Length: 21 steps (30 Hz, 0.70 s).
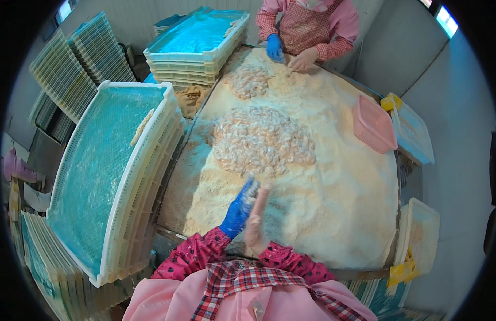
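Note:
My left hand (240, 206), in a blue glove with whitish powder on the fingers, points up the worktable beside my right hand (257, 219), in a pale glove. Both have fingers stretched out, palms turned toward each other and close; whether anything small lies between them I cannot tell. They are over a thick layer of pale powder (344, 208). Just beyond my fingertips lies a large mound of pale, lumpy, coated pieces (264, 139), with a smaller mound (245, 80) farther back.
A co-worker (307, 27) works at the far edge, both hands in the powder. Stacked trays with turquoise mesh (106, 171) border the left, more (192, 35) behind. A pink basket (373, 125) sits at right, near pale containers (421, 235). A person's sleeve (18, 166) shows far left.

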### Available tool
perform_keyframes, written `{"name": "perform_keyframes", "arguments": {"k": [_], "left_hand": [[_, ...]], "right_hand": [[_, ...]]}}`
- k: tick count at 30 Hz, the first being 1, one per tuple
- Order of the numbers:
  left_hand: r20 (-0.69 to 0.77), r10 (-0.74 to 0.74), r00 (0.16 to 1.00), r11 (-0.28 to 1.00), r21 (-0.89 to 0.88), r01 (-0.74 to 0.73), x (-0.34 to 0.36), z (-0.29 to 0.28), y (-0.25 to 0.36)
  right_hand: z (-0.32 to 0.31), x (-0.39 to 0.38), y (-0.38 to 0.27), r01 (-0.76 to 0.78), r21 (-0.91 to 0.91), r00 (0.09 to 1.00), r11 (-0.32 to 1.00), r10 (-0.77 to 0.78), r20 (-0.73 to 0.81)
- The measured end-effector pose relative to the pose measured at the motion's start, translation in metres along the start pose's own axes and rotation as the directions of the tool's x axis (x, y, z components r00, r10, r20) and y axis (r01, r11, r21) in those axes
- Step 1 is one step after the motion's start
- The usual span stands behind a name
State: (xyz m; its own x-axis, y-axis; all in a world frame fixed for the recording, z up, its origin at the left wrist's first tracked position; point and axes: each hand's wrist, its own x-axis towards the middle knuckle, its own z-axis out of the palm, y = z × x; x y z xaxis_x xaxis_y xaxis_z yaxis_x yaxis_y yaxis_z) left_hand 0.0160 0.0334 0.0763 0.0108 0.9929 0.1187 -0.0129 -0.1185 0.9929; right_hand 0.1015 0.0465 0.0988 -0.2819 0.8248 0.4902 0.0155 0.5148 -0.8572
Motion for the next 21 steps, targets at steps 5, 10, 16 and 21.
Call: {"name": "perform_keyframes", "arguments": {"k": [5, 10, 16, 21], "left_hand": [[0.118, -0.249, 0.961, 0.968, 0.042, 0.246, 0.004, 0.006, -0.037], [-0.005, -0.057, 0.998, 0.96, -0.276, 0.054, 0.006, 0.019, -0.009], [-0.033, 0.169, 0.985, 0.959, -0.224, -0.172, -0.003, 0.025, 0.037], [-0.09, 0.151, 0.985, 0.955, -0.243, -0.168, 0.0, 0.018, 0.028]], "right_hand": [[-0.033, 0.02, -0.01, -0.035, -0.105, 0.997, 0.994, 0.027, -0.076], [-0.016, -0.009, -0.003, -0.089, -0.054, 0.995, 0.995, 0.086, -0.047], [-0.01, -0.003, -0.014, 0.103, -0.041, 0.994, 0.994, -0.101, 0.052], [-0.009, 0.009, -0.011, 0.111, 0.036, 0.993, 0.993, -0.112, 0.023]]}}
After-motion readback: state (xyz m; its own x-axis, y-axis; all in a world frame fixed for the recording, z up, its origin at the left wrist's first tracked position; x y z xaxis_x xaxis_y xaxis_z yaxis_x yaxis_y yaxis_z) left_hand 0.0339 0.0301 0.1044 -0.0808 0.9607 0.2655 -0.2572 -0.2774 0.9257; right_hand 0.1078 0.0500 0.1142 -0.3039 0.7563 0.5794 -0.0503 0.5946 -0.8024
